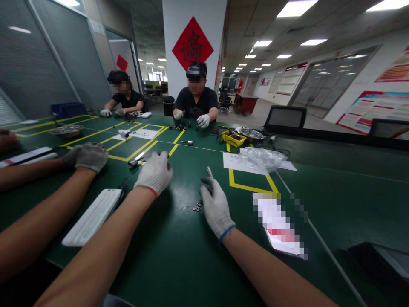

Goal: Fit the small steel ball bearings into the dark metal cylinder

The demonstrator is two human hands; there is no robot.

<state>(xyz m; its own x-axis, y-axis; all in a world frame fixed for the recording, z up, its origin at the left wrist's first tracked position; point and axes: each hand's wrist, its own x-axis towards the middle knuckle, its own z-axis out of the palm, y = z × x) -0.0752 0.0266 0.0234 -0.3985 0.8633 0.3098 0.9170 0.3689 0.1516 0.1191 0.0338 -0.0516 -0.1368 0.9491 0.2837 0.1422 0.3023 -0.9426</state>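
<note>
My left hand [155, 172], in a white knit glove with an orange-red cuff, hovers over the green table with its fingers curled in. What its fingertips hold, if anything, is hidden behind the hand. A metal cylindrical part [132, 163] lies left of it. My right hand [216, 205], gloved with a blue cuff and grey fingertips, has its fingers bent around a slim metal cylindrical piece [209, 172], whose end sticks out past the fingers. Several small metal nuts [197, 207] lie on the table beside the right thumb.
A co-worker's gloved hand [89, 157] rests at left, near a white box [92, 217]. A phone [281, 226] lies at right. Farther back are a plastic bag [262, 158], a yellow tool [233, 138] and another metal part [187, 143]. Two people sit across the table [179, 260].
</note>
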